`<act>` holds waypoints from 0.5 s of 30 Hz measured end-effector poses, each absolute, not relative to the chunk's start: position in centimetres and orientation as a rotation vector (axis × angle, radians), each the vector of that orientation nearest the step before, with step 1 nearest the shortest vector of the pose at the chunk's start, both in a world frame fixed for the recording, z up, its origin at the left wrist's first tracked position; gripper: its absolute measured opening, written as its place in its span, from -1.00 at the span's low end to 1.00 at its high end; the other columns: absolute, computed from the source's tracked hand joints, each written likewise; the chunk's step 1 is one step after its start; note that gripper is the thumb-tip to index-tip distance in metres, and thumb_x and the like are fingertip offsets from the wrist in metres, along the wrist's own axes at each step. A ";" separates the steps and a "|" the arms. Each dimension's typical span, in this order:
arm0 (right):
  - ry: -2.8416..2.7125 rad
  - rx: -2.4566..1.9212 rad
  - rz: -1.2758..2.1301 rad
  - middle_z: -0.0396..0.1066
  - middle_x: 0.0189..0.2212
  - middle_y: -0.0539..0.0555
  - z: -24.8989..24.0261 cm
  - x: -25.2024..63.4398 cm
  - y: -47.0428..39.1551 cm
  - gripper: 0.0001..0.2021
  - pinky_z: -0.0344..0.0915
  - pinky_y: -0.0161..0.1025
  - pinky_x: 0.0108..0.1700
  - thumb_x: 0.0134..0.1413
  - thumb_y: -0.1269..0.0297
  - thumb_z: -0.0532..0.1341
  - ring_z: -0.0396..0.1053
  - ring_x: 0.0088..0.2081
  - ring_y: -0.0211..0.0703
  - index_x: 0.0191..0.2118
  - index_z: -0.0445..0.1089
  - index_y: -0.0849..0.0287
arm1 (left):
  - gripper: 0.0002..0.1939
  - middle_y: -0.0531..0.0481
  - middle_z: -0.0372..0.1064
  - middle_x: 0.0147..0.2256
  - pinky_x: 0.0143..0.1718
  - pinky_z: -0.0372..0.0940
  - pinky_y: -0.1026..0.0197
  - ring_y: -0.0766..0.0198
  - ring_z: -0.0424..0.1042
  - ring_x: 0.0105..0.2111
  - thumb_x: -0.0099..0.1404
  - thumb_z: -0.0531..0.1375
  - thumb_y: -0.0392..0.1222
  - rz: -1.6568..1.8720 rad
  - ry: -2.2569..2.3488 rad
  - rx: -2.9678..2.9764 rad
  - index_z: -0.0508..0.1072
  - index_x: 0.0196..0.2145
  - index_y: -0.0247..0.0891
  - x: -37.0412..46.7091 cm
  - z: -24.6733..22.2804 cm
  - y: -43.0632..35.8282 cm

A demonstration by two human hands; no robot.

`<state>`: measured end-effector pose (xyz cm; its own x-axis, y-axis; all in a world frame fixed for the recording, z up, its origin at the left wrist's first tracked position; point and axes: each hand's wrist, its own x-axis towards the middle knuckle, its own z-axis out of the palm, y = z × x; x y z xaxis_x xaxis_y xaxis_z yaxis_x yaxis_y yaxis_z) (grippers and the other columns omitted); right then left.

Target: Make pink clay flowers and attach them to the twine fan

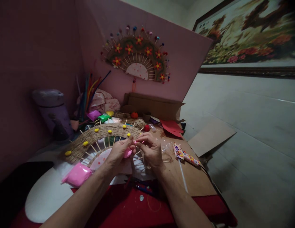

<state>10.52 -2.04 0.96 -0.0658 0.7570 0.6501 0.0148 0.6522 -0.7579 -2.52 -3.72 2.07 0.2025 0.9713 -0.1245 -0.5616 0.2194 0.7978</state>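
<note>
Both hands meet over the right part of a fan-shaped craft (106, 130) made of twine woven across thin sticks, with yellow clay dots along it. My left hand (121, 150) is closed around a lump of pink clay (127, 153). Thumb and forefinger of my right hand (150, 148) pinch a small pink bit of clay (135, 142) at the left fingertips. To the left of my left forearm lies a shiny pink packet of clay (77, 174). A finished-looking fan (137, 58) with orange flowers and coloured balls hangs on the pink wall.
A purple tumbler (52, 112) stands at the left, near colourful pipe cleaners (89, 95). Behind the craft are green (104, 118) and purple (93, 115) packets and a twine ball (139, 124). Scissors (144, 188) lie between my forearms; a glue gun (185, 155) and red paper (171, 127) are rightward.
</note>
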 end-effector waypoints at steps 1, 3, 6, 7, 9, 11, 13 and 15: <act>-1.527 -0.671 0.691 0.35 -0.37 0.02 1.0 10.5 -2.1 -0.99 0.26 -0.27 -0.29 -0.03 0.34 0.31 0.33 -0.28 -0.21 -0.42 0.47 0.11 | -0.65 0.05 0.28 -0.64 -0.67 0.05 0.47 0.52 0.19 -0.65 -0.15 0.43 -0.06 1.199 0.732 0.722 0.46 -0.55 -0.40 -2.5 2.1 -3.7; -1.531 -0.686 0.713 0.35 -0.35 0.02 1.0 10.5 -2.1 -0.94 0.25 -0.29 -0.34 -0.04 0.33 0.32 0.32 -0.31 -0.22 -0.36 0.48 0.11 | -0.66 0.07 0.25 -0.67 -0.69 0.01 0.48 0.54 0.15 -0.68 -0.15 0.43 -0.08 1.208 0.732 0.787 0.43 -0.60 -0.40 -2.6 2.0 -3.7; -1.536 -0.696 0.709 0.35 -0.35 0.02 0.9 10.5 -2.1 -0.93 0.26 -0.28 -0.31 -0.03 0.32 0.32 0.32 -0.30 -0.22 -0.35 0.48 0.10 | -0.65 0.09 0.24 -0.68 -0.70 -0.02 0.47 0.55 0.12 -0.69 -0.17 0.43 -0.06 1.231 0.741 0.786 0.44 -0.58 -0.39 -2.7 2.0 -3.7; -1.531 -0.695 0.691 0.35 -0.36 0.02 0.9 10.4 -2.1 -0.96 0.26 -0.27 -0.29 -0.02 0.32 0.31 0.32 -0.28 -0.22 -0.37 0.48 0.11 | -0.64 0.08 0.25 -0.68 -0.70 -0.01 0.47 0.54 0.13 -0.69 -0.16 0.43 -0.03 1.232 0.749 0.774 0.45 -0.56 -0.39 -2.7 2.0 -3.6; -1.518 -0.689 0.657 0.35 -0.37 0.02 0.9 10.4 -2.1 -0.99 0.26 -0.27 -0.26 -0.02 0.34 0.31 0.32 -0.27 -0.21 -0.40 0.48 0.11 | -0.62 0.07 0.26 -0.67 -0.70 -0.02 0.46 0.52 0.14 -0.68 -0.15 0.41 0.00 1.232 0.762 0.783 0.46 -0.55 -0.39 -2.7 2.0 -3.6; -1.520 -0.679 0.662 0.35 -0.37 0.02 0.9 10.4 -2.0 -0.96 0.25 -0.28 -0.29 -0.04 0.35 0.32 0.32 -0.28 -0.22 -0.38 0.49 0.10 | -0.62 0.06 0.25 -0.68 -0.70 -0.03 0.46 0.52 0.13 -0.69 -0.13 0.41 0.00 1.231 0.770 0.820 0.44 -0.59 -0.39 -2.7 2.0 -3.6; -1.538 -0.666 0.683 0.35 -0.36 0.02 0.9 10.4 -1.9 -0.94 0.25 -0.28 -0.29 -0.03 0.36 0.32 0.32 -0.28 -0.22 -0.35 0.49 0.10 | -0.63 0.08 0.24 -0.69 -0.70 -0.03 0.46 0.53 0.12 -0.69 -0.15 0.42 -0.03 1.244 0.778 0.842 0.42 -0.61 -0.39 -2.7 1.9 -3.5; -1.544 -0.662 0.675 0.36 -0.37 0.02 0.9 10.5 -1.9 -0.95 0.26 -0.27 -0.26 0.00 0.36 0.30 0.32 -0.28 -0.23 -0.35 0.50 0.10 | -0.63 0.09 0.24 -0.68 -0.69 -0.02 0.46 0.53 0.13 -0.68 -0.16 0.42 -0.03 1.261 0.795 0.825 0.44 -0.58 -0.38 -2.6 1.9 -3.5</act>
